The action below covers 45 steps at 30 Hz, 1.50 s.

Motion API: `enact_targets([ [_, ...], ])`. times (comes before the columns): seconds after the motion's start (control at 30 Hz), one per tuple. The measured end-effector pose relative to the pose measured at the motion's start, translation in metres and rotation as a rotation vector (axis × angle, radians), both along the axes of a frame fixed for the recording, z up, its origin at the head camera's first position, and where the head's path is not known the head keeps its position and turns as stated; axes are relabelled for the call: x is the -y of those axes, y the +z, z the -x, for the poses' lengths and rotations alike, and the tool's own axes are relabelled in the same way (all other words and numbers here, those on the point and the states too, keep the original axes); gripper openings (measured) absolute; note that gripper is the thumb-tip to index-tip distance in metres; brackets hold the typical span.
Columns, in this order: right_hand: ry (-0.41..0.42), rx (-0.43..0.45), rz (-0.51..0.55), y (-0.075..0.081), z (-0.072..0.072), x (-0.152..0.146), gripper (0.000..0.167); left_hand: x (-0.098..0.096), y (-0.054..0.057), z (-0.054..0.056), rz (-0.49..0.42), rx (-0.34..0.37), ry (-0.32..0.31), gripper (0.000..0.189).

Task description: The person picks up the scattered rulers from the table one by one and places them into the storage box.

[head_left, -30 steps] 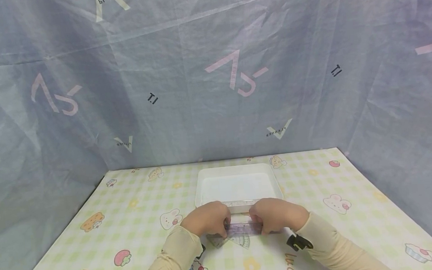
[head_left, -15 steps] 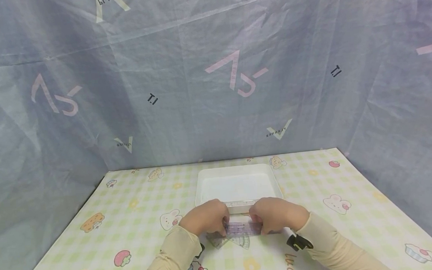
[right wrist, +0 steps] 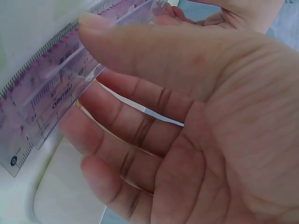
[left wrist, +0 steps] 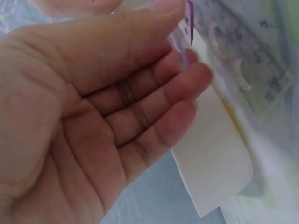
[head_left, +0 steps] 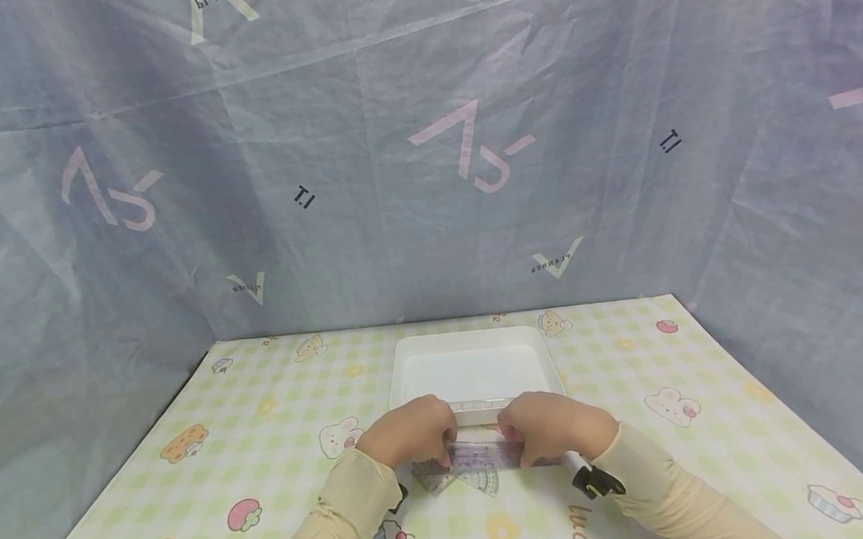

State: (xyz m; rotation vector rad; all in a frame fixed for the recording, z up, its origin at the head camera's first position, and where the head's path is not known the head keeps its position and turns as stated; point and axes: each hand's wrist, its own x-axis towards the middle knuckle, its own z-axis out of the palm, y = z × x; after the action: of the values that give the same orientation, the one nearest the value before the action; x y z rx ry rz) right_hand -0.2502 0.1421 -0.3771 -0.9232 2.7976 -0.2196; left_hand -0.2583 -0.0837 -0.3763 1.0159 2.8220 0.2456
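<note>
Both of my hands pinch a transparent purple ruler (head_left: 482, 455), held crosswise in front of the white tray. My left hand (head_left: 413, 431) has its end between thumb and fingers; in the left wrist view only the ruler's narrow edge (left wrist: 190, 23) shows beyond the thumb. My right hand (head_left: 558, 423) grips the other end, with the thumb (right wrist: 96, 30) on the printed face and the fingers behind. Under the ruler's near edge, a clear protractor (head_left: 482, 481) and a clear triangular set square (head_left: 435, 482) lie on the table, partly covered.
The white rectangular tray (head_left: 404, 371) stands just beyond the hands. A clear strip with small markings (head_left: 479, 406) shows along its front rim. The cloth-covered table (head_left: 281, 480) has printed cartoons, and grey fabric (head_left: 428, 220) hangs behind it.
My left hand has shifted slightly away from me, and the ruler's far edge sits a little higher in the head view. The right hand, tray and drawing tools look the same.
</note>
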Motion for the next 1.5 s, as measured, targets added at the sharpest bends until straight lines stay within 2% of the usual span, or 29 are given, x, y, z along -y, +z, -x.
enact_targets([
  [0.3,-0.036,0.044,0.003,0.005,-0.001,0.001,0.03,0.0,0.004,-0.001,0.004,0.032,0.022,0.017],
  [0.47,-0.035,0.025,-0.011,0.006,-0.001,0.0,0.03,0.001,0.004,-0.001,-0.002,0.034,0.009,0.014],
  [0.8,-0.007,-0.013,0.029,0.01,0.0,-0.006,0.023,0.005,0.008,0.0,-0.034,0.013,0.001,0.019],
  [1.1,0.0,-0.044,0.047,0.015,0.003,-0.012,0.018,0.009,0.011,0.005,-0.084,-0.021,-0.047,0.009],
  [1.33,-0.025,-0.024,0.064,0.021,0.002,-0.014,0.016,0.013,0.01,0.009,-0.119,-0.043,-0.079,0.022],
  [1.5,-0.034,-0.037,0.075,0.022,0.003,-0.015,0.018,0.015,0.011,0.011,-0.119,-0.072,-0.087,0.023],
])
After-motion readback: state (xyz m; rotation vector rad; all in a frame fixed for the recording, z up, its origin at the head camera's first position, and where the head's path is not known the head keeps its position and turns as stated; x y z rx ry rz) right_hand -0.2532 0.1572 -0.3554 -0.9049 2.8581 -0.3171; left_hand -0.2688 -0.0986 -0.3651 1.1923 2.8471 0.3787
